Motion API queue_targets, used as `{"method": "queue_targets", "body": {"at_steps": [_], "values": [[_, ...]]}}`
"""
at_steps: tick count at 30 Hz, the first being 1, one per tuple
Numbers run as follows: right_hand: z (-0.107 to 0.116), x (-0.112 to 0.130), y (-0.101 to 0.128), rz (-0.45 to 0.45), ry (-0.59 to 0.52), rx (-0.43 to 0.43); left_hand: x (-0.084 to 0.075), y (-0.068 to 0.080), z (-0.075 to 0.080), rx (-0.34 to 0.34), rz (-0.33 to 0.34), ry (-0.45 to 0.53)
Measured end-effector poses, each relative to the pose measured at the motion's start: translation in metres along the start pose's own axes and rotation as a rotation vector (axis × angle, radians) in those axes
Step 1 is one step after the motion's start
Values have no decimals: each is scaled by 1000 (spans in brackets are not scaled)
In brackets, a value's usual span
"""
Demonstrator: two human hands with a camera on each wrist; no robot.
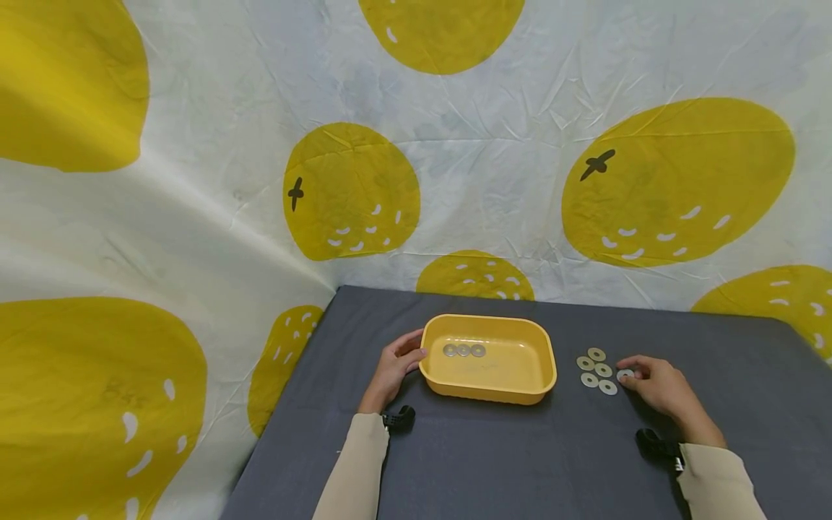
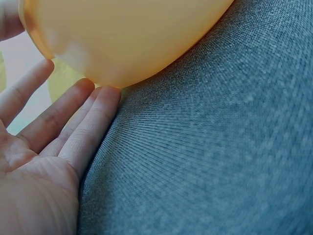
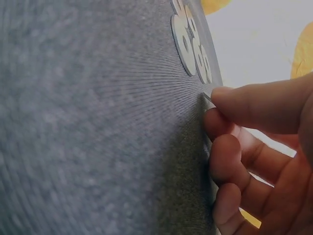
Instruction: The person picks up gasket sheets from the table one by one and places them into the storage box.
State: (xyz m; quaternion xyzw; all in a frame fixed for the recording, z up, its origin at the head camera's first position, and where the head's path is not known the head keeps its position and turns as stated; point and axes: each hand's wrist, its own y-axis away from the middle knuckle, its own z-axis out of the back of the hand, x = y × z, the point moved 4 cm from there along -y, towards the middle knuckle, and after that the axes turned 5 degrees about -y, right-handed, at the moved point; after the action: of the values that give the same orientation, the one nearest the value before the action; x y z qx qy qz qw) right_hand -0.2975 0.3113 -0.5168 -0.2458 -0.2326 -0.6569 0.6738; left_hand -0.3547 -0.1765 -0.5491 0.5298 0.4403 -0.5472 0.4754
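Right hand (image 1: 659, 386): fingertips (image 3: 226, 95) pinching a washer (image 1: 625, 375), mostly hiding it.
Left hand (image 1: 396, 368): straight fingers (image 2: 93, 122) touching the yellow tray (image 1: 520, 390).
Tray: holding three washers (image 1: 464, 350), far left.

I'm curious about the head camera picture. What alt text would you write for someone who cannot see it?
A person's left hand rests against the side of a yellow tray holding three washers, while the right hand touches one washer beside five loose washers on a grey table. Behind hangs a white cloth with yellow fruit shapes.
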Motion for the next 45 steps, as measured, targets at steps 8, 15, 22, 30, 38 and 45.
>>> {"method": "queue_targets", "body": {"at_steps": [8,15,22,30,38,45], "values": [[5,-2,2,-85,-70,9,0,2,-1,5,3,3],[8,1,1,-105,-111,11,1,1,-1,-7,14,-19],[8,8,0,-90,-161,15,1,2,-1,-5,24,-11],[6,21,1,-48,-199,18,1,1,0,-3,22,-12],[1,34,1,-28,-207,-3,0,1,0,1,7,1],[-2,43,2,-13,-208,-41,0,1,0,5,5,4]]}}
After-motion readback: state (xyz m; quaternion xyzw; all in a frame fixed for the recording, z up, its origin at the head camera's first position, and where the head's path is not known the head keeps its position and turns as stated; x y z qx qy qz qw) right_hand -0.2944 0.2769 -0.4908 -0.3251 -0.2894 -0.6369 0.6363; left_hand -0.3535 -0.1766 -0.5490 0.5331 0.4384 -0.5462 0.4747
